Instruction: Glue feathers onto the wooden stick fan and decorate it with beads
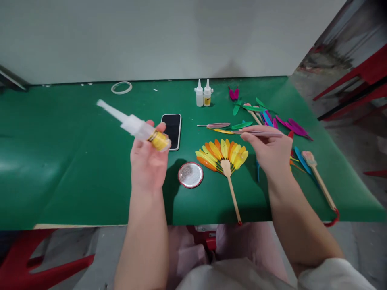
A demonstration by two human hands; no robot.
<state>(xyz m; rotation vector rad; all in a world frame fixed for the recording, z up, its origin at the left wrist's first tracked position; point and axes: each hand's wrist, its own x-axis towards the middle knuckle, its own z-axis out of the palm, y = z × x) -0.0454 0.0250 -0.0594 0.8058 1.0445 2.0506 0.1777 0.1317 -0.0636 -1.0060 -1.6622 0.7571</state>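
Observation:
My left hand (148,161) is raised above the green table (75,161) and closed around a clear glue bottle (137,128) with a yellow label, its long nozzle pointing up and left. My right hand (269,150) pinches a slim pinkish feather (260,133) by its quill, just right of a small fan (223,155) made of yellow and orange feathers on a wooden stick. The fan lies flat on the table between my two hands.
A round metal lid (190,175) lies by the fan, and a black phone (172,129) behind it. Two small glue bottles (203,93) stand at the back. Loose coloured feathers (272,119), another wooden stick (320,181) and a tape ring (121,87) lie about. Red chairs (363,80) stand to the right.

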